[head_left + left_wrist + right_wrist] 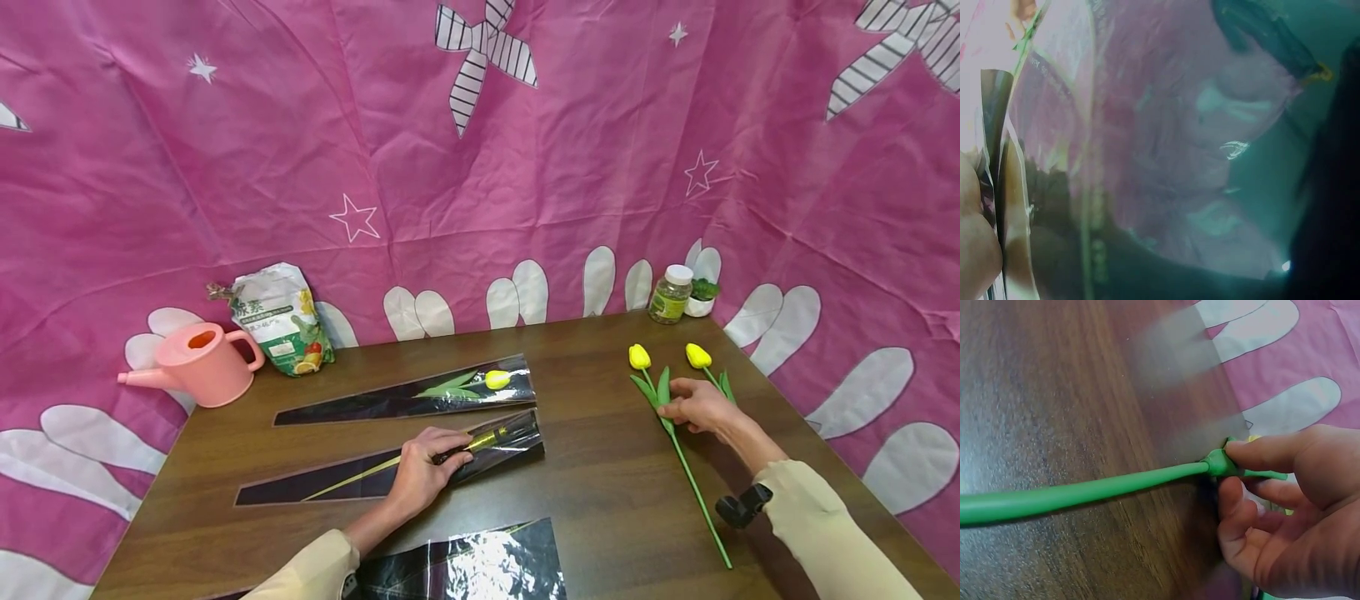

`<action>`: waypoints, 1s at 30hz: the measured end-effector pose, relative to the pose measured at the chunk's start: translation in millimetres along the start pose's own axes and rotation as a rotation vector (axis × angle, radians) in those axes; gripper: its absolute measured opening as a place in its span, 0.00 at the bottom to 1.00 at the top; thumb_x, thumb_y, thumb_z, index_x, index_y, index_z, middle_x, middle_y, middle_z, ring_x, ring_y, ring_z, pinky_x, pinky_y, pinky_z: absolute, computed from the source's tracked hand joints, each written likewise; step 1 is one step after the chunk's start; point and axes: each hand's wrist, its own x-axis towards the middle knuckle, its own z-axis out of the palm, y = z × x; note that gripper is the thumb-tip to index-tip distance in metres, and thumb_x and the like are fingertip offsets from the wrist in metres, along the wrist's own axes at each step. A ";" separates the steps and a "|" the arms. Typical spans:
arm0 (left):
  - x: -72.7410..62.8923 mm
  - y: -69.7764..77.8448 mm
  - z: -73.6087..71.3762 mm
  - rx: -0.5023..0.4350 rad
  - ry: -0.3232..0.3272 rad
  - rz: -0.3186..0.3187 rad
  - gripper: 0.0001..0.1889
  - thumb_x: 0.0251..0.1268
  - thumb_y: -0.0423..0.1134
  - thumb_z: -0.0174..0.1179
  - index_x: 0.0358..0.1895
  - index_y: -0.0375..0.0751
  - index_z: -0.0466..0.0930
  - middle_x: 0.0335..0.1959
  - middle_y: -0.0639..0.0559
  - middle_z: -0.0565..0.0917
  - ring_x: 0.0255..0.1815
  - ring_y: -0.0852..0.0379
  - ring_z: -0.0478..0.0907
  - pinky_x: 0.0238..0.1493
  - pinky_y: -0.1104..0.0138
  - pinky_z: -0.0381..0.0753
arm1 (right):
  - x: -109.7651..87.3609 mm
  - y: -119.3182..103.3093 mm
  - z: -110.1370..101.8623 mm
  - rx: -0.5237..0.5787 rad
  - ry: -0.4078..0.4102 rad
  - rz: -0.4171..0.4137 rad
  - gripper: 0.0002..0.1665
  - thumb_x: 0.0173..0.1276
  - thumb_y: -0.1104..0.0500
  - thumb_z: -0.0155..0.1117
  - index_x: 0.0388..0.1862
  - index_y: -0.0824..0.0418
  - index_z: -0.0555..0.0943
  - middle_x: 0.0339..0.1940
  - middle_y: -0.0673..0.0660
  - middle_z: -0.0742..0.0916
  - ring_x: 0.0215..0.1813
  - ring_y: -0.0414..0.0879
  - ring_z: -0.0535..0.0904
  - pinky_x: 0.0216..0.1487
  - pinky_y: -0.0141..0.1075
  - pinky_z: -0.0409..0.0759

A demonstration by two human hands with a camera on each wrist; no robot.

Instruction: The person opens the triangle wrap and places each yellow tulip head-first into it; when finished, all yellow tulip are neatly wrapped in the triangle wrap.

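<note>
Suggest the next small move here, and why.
Probably bring the tulip in the right hand to the wide end of the middle sleeve: the left hand is on that sleeve, which shows no flower, while the far sleeve already holds one.

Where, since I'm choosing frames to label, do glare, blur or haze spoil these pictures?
Head view: mostly crisp, with white glare on the nearest glossy sleeve; left wrist view: murky teal-and-pink haze over most of it, washed out at upper left; right wrist view: green stem and right hand fairly clear, pale sheen on the table toward the left edge.
</note>
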 end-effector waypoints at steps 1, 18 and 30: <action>-0.3 0.4 -0.2 0.000 -0.001 -0.004 0.16 0.46 0.28 0.78 0.41 0.42 0.91 0.40 0.54 0.89 0.42 0.56 0.84 0.41 0.62 0.83 | -0.3 0.6 0.2 0.013 -0.006 0.001 0.40 0.67 0.63 0.67 0.68 0.82 0.58 0.39 0.61 0.85 0.35 0.47 0.78 0.31 0.38 0.76; -4.3 -1.7 0.6 -0.007 0.007 -0.015 0.16 0.47 0.28 0.78 0.42 0.43 0.91 0.40 0.56 0.89 0.41 0.56 0.84 0.44 0.71 0.80 | -4.4 11.2 5.8 0.409 -0.100 -0.018 0.33 0.74 0.62 0.61 0.73 0.68 0.62 0.37 0.54 0.77 0.38 0.47 0.73 0.38 0.37 0.80; -0.1 -2.8 1.1 -0.009 -0.001 0.008 0.15 0.46 0.28 0.78 0.42 0.42 0.91 0.40 0.54 0.89 0.41 0.55 0.84 0.44 0.70 0.80 | -12.4 -7.2 12.1 0.773 -0.036 -0.105 0.17 0.76 0.65 0.58 0.56 0.46 0.74 0.37 0.49 0.82 0.37 0.42 0.80 0.40 0.38 0.82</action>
